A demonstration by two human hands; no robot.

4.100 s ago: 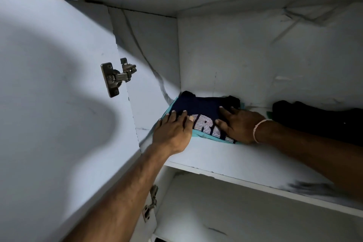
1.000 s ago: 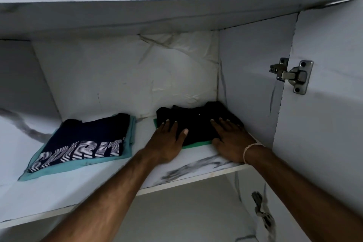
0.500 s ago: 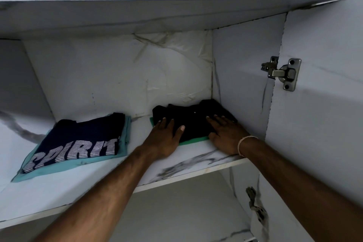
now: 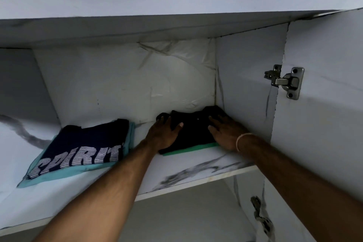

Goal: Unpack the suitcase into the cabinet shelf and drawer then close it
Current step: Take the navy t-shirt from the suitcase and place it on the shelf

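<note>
Head view looks into a white, marble-patterned cabinet [image 4: 176, 76], whose back panel is creased and whose right door [image 4: 322, 104] stands open at the right of the scene. The shelf [image 4: 196, 169] runs across the whole width, its near edge slanting up toward the right, with grey veining on its bare near-right part. A lower compartment shows below it. On the left half of the shelf lies a folded navy T-shirt [image 4: 88, 143] with white striped lettering, resting on a folded teal garment [image 4: 64, 173] whose edges stick out at the near and right sides. In the far right corner, against the side wall, sits a folded black garment [image 4: 194, 131] on top of a green one [image 4: 196, 146], of which only a thin near edge shows. The two piles are well apart. Both forearms reach in from the near side. The left hand [image 4: 164, 133] lies flat, fingers spread, on the left part of the black garment; the right hand [image 4: 227, 133], also flat and open with fingers extended, presses on its right part, next to the side wall. Neither hand grips anything. A pale band [image 4: 242, 139] circles the right wrist. A metal hinge [image 4: 284, 81] joins the door to the cabinet wall, and a second hinge [image 4: 261, 218] shows lower down. The suitcase is out of view.
</note>
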